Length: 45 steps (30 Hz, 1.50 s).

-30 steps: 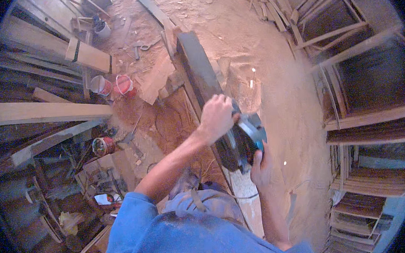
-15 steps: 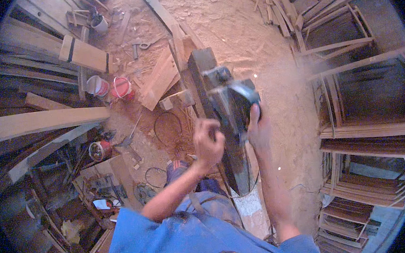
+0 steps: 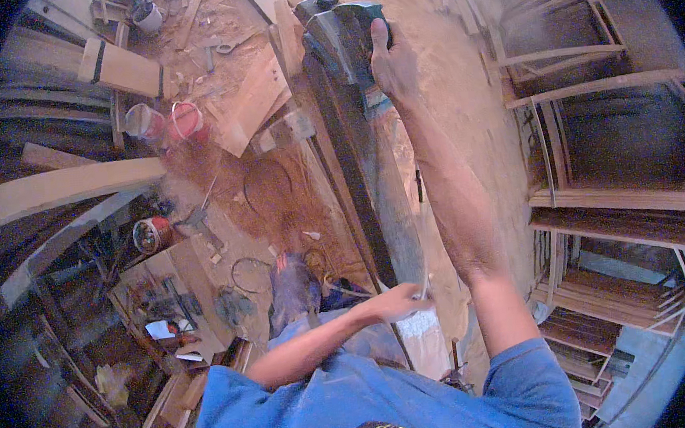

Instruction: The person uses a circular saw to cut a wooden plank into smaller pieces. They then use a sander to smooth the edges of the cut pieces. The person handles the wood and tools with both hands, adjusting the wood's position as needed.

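My right hand (image 3: 395, 65) grips the rear handle of a teal and dark electric hand planer (image 3: 342, 41), arm stretched far forward. The planer rests at the far end of a long, dark timber beam (image 3: 366, 204), which runs lengthwise in front of me. My left hand (image 3: 402, 302) lies across the beam's near end, close to my belly. Its fingers are blurred, so I cannot make out whether they hold anything. Just beyond that hand is a pale white surface (image 3: 426, 340).
Red buckets (image 3: 185, 120) and loose boards (image 3: 257, 100) stand on the shaving-strewn floor at left. A curved timber (image 3: 67, 191) juts in from the left. Wooden frames (image 3: 615, 200) are stacked along the right. A loop of cord (image 3: 251, 275) lies near my feet.
My right hand has pushed the planer away from me along the beam to its far end. My left hand, curled beside the planer before, has drawn back to the beam's near end.
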Tool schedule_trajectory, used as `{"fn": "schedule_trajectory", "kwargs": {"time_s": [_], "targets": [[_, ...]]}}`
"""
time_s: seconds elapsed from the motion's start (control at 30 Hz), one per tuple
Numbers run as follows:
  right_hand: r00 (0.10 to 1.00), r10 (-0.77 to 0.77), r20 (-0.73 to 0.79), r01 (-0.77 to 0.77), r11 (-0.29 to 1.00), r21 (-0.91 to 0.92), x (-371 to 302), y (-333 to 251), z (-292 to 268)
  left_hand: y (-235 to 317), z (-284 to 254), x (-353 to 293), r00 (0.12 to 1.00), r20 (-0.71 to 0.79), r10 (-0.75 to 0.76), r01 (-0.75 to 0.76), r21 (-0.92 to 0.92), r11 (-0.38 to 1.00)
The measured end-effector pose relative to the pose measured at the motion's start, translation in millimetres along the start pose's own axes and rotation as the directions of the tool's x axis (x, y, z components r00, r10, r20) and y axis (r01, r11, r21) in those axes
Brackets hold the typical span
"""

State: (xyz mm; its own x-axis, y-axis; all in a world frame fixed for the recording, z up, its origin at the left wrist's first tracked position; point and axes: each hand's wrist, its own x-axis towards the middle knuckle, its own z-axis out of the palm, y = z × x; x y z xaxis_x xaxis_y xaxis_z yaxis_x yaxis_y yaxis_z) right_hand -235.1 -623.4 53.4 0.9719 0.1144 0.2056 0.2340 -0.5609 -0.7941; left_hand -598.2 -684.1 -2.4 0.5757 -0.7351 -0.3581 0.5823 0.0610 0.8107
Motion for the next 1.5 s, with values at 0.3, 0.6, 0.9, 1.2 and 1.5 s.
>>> {"fn": "schedule_trajectory", "kwargs": {"time_s": [0.3,0.6,0.9,1.2,1.5], "targets": [[0.968,0.192,0.161,-0.195,0.981,0.005,-205,58,-119,-120,-50,-146,0.589,-0.798,0.126,0.658,0.564,0.499],[0.919,0.39,0.061,-0.393,0.917,0.072,-535,92,-286,-151,-24,-111,0.2,-0.802,0.563,0.676,0.529,0.513],[0.9,0.434,0.049,-0.429,0.899,-0.089,-516,84,-290,-177,3,-122,0.449,-0.885,-0.122,0.586,0.189,0.788],[0.955,0.288,0.066,-0.278,0.951,-0.136,-301,65,-178,-160,-42,-144,0.285,-0.956,0.063,0.206,0.125,0.97],[0.994,0.087,0.07,-0.073,0.98,-0.187,-39,-8,-31,-137,-88,-143,0.199,-0.97,0.139,0.205,0.18,0.962]]}}
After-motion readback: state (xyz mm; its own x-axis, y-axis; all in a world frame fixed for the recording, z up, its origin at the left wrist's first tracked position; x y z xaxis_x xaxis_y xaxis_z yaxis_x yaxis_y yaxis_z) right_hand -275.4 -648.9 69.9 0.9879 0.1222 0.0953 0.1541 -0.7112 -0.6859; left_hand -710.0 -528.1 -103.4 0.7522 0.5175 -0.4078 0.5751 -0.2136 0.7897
